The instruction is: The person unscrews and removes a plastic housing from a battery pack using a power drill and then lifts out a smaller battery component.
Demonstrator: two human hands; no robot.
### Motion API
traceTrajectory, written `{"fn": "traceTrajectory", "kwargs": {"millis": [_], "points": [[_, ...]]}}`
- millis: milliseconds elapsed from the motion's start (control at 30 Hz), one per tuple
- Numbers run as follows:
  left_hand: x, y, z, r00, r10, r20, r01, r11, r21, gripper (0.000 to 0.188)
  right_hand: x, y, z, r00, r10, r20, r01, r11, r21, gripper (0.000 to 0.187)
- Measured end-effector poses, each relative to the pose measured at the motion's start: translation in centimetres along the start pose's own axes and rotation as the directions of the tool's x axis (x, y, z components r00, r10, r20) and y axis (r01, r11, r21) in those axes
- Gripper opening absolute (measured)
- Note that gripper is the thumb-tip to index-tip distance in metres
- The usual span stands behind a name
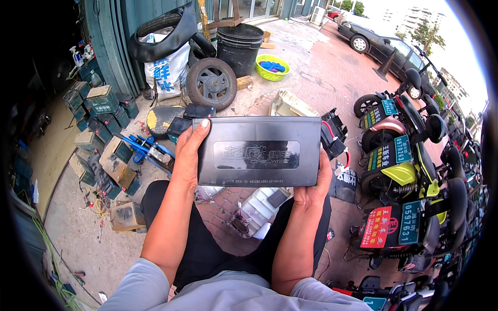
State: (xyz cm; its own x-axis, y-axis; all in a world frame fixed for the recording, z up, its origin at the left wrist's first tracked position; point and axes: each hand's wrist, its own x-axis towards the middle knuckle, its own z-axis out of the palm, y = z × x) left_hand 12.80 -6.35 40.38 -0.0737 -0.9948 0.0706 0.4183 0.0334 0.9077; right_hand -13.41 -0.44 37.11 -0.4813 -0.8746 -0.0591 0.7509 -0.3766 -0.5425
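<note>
Between my two hands I hold up a black rectangular battery pack (259,129), its broad face toward me. My left hand (189,150) grips its left end, thumb on the upper left corner. At the right end my right hand (314,181) is closed around the lower corner. Red leads with a white connector (342,169) show just past the pack's right edge, next to a dark part (336,124); whether they join the pack is hidden. Below, between my knees, lies an opened pale plastic case (258,210). Another pale case (291,103) is partly hidden behind the pack.
Several old batteries (102,99) are stacked at the left, near a blue metal tool (150,150). Ahead stand a loose wheel (211,84), a black bucket (239,49) and a green basin (272,72). Parked scooters (386,171) line the right side; a dark car (384,46) is farther off.
</note>
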Motion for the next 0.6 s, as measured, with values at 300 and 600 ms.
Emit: {"fn": "traceTrajectory", "kwargs": {"millis": [300,600], "points": [[0.15,-0.3,-0.22,1.0,0.004,0.0,-0.004,1.0,0.004,0.058,0.13,-0.02,-0.62,0.999,0.002,0.054,0.0,0.999,-0.034,0.032],[0.12,-0.28,-0.29,1.0,0.001,-0.005,-0.001,1.0,-0.006,0.058,0.22,0.09,-0.7,0.998,-0.01,0.066,0.008,1.0,0.019,0.032]]}}
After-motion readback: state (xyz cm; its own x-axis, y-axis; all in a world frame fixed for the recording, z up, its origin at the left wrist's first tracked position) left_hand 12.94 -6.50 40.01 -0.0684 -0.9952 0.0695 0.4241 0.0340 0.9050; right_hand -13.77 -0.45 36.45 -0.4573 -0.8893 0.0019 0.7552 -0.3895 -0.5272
